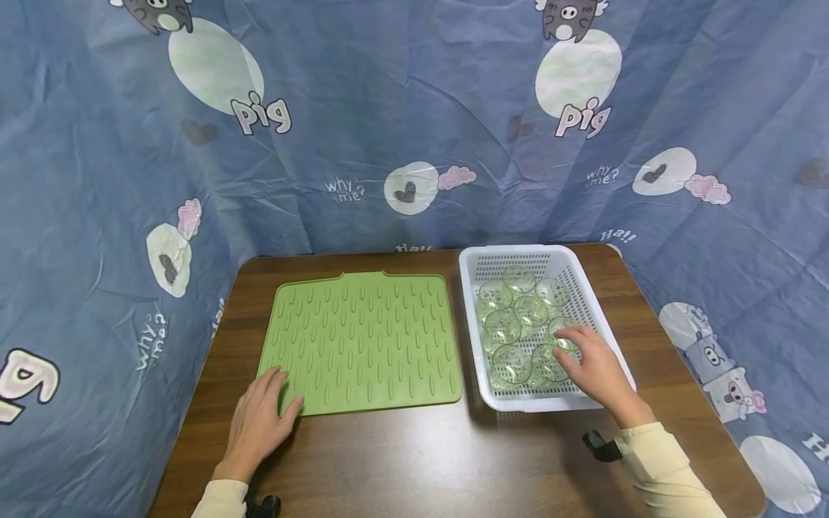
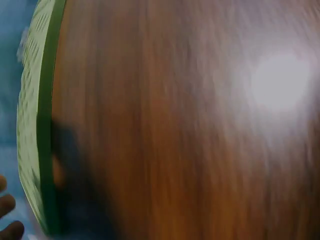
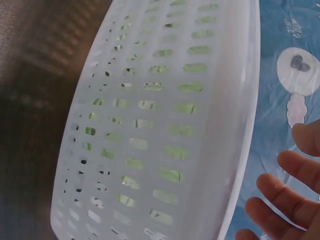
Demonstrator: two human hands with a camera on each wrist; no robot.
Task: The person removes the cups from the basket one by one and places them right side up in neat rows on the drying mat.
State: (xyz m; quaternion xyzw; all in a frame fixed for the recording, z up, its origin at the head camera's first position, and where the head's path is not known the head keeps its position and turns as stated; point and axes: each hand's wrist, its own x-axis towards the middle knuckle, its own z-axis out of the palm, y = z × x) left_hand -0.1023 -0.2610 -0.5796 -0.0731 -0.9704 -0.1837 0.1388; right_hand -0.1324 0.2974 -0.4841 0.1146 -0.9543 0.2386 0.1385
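My right hand (image 1: pixel 596 363) is over the near right part of a white perforated plastic basket (image 1: pixel 605 345). Its fingers are spread and hold nothing; in the right wrist view the fingertips (image 3: pixel 267 182) show past the basket's rim. Several clear, green-tinted round glasses (image 1: pixel 512 363) stand close together in the basket, and one glass (image 1: pixel 550 363) lies right by the thumb and fingertips. At the near left corner of a green ridged drying mat (image 1: pixel 363 345) is my left hand (image 1: pixel 259 417), fingers relaxed, overlapping the mat's edge in the head view.
The mat and basket sit side by side on a dark brown wooden table (image 1: pixel 414 460) with rounded corners. A blue printed cloth (image 1: pixel 363 129) hangs behind the table and along both sides. Black wrist mounts (image 1: pixel 601 446) jut from the cream sleeves (image 1: pixel 667 467).
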